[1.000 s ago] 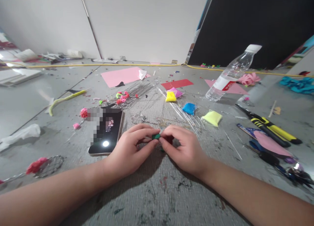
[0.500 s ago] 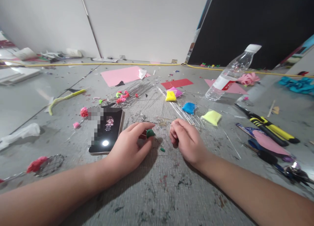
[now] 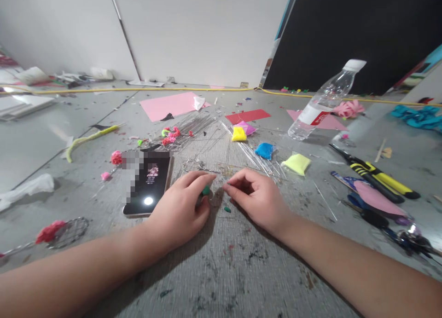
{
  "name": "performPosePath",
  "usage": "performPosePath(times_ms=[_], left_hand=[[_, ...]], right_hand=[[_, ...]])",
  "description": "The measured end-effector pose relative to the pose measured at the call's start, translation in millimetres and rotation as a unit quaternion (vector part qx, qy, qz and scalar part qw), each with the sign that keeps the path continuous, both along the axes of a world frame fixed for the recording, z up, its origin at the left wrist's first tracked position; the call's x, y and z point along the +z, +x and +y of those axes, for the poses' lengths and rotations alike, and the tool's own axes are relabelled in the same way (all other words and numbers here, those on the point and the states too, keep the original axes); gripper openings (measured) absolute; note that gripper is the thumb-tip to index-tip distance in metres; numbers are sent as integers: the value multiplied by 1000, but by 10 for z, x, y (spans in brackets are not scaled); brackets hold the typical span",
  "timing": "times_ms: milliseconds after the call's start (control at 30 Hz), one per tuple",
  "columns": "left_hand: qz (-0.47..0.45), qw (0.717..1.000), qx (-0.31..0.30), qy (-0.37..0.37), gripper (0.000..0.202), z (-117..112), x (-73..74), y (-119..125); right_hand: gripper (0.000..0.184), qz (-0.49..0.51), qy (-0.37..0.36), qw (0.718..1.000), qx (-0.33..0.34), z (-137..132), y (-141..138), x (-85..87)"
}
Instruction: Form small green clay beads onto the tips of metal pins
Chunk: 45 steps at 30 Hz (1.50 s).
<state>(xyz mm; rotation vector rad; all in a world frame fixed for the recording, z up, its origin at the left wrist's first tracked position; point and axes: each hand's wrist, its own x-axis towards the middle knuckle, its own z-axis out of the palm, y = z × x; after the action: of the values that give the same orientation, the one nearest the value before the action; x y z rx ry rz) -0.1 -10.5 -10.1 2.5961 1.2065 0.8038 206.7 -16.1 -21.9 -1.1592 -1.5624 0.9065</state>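
A lump of green modelling clay shows between the thumb and fingers of my left hand, which is curled around it; part of the lump is hidden. My right hand faces it with thumb and forefinger pinched together. Whatever that pinch holds, if anything, is too small to make out. On the grey table between the hands lies a small green clay piece. Just left of my left hand is a phone with its screen lit. Thin metal wires lie beyond my right hand.
Yellow, blue and pale yellow clay packets lie beyond the hands. A plastic bottle stands at the back right, with a black-and-yellow lighter nearer. Wire pieces with red clay lie at left.
My right hand has turned and its thumb and forefinger now point left, closer to my left hand. The left fingers have moved slightly left and cover more of the green clay.
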Motion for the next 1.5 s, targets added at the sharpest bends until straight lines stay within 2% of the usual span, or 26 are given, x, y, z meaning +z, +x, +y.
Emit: performPosePath(times_ms=[167,367,500,700,767,900,1033,1167,1300,1500], left_hand=[[-17,999,-26,45,36,-34,58,6],[74,997,-19,14,26,-4,70,10],[59,998,-17,24,25,43,7,-9],[46,989,37,134,31,41,-26,-9],[7,990,17,137,26,23,3,2],[-105,991,-69,44,18,-9,76,18],[-147,986,-65,-50,13,-3,118,26],[-171,976,-39,-128,14,29,124,37],[-196,958,-16,-207,16,53,117,39],[-186,958,-31,-217,21,45,140,29]], right_hand=[[38,7,-14,1000,7,-19,18,-4],[24,55,-34,998,-6,3,-1,-33],[23,53,-50,997,0,-6,-7,-22],[39,1,9,1000,1,-18,14,19],[40,-13,27,1000,-1,-15,22,11],[23,-12,53,998,10,-3,24,-23],[4,-20,121,992,15,9,13,-27],[7,-17,179,984,19,18,3,-18],[11,-8,186,982,18,7,-4,-7],[16,-21,200,979,33,-58,-23,43]])
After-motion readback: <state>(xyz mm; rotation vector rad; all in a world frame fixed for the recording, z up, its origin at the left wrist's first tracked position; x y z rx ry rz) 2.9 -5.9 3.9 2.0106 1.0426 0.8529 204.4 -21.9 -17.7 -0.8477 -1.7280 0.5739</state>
